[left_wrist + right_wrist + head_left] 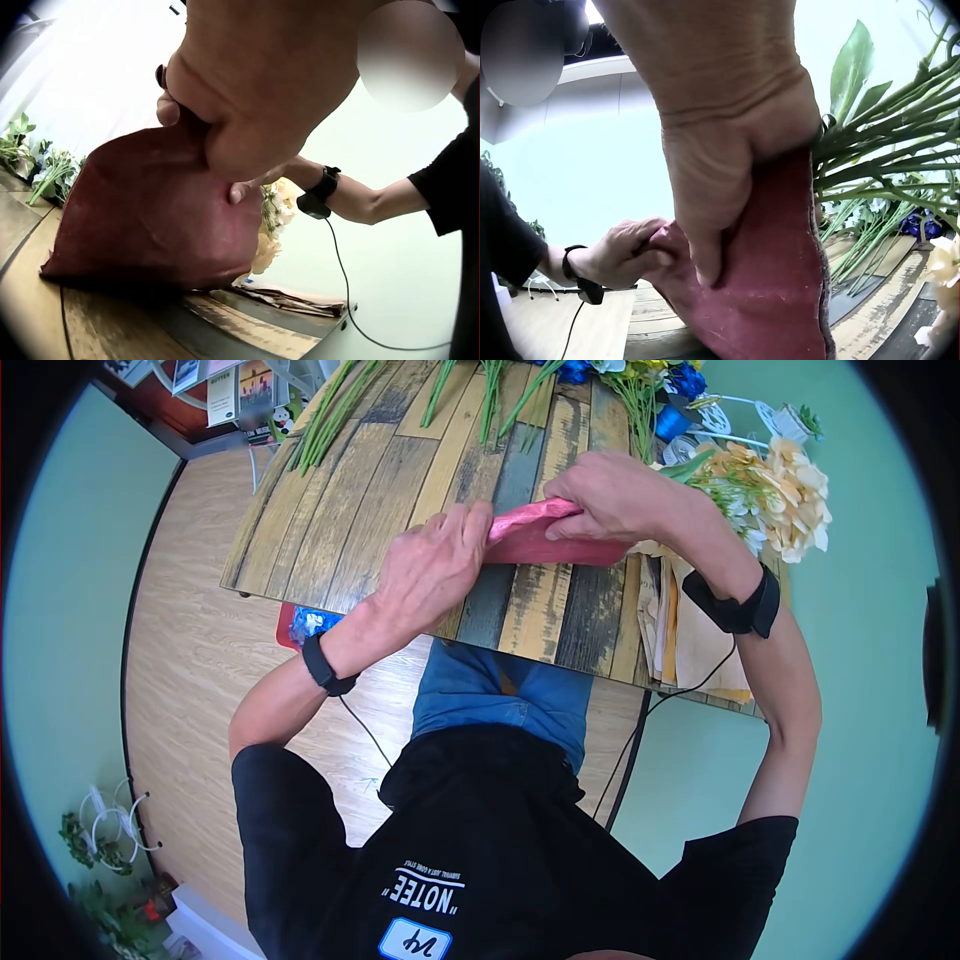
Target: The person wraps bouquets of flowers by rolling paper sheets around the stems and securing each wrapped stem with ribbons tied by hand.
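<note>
Both hands hold a pinkish-red sheet-like piece (560, 548) with a slight sheen, standing on edge over the wooden table. My left hand (437, 560) grips its upper left corner, fingers curled over the edge. At the upper right, my right hand (618, 500) pinches it, the thumb lying along the near face. In the left wrist view the creased face of the red piece (150, 217) hangs down close to the tabletop. The right wrist view shows its side edge (815, 247) as a rough greyish line. What the piece is exactly, I cannot tell.
Green flower stems (335, 420) lie along the table's far side. Cream flowers (795, 500) and a blue ribbon spool (672, 423) are at the far right. Brown paper sheets (690, 630) stack at the right edge. A red container (290, 625) with blue contents sits below the left edge.
</note>
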`<state>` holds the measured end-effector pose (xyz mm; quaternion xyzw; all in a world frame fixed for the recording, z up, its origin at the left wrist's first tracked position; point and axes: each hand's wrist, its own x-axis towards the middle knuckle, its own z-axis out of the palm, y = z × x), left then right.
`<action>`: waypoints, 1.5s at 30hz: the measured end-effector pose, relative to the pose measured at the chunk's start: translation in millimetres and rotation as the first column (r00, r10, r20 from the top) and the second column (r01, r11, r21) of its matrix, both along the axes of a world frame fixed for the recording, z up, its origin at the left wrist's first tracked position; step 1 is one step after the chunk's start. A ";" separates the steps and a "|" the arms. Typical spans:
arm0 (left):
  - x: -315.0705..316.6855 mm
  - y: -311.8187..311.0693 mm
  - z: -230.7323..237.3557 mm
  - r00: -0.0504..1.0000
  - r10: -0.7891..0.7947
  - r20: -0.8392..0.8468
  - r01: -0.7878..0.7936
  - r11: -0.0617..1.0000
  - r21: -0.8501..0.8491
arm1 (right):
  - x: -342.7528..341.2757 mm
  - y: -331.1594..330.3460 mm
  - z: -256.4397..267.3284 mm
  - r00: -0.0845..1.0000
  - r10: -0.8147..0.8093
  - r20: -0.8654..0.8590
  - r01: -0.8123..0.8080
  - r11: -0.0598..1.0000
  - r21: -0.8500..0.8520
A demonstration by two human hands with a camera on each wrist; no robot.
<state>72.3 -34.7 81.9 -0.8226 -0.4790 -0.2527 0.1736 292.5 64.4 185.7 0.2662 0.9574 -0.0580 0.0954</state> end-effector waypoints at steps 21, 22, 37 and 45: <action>-28.5 -31.9 17.8 0.998 0.024 0.053 -0.003 0.931 -0.366 | 9.6 -9.1 -26.8 0.988 0.056 -0.145 -0.043 0.995 0.094; -30.6 -32.0 17.2 0.998 0.048 -0.041 -0.058 0.946 -0.320 | 5.7 -8.8 -24.7 0.990 0.065 -0.122 -0.054 0.994 0.090; 33.4 -7.2 14.2 0.987 0.039 0.155 -0.026 0.996 -0.082 | -44.1 -23.4 20.6 0.995 0.024 0.096 -0.021 0.999 -0.025; 35.5 -6.9 34.5 0.842 0.115 0.528 0.117 0.915 -0.386 | -10.7 -36.3 47.7 0.879 0.219 -0.423 -0.152 0.971 0.187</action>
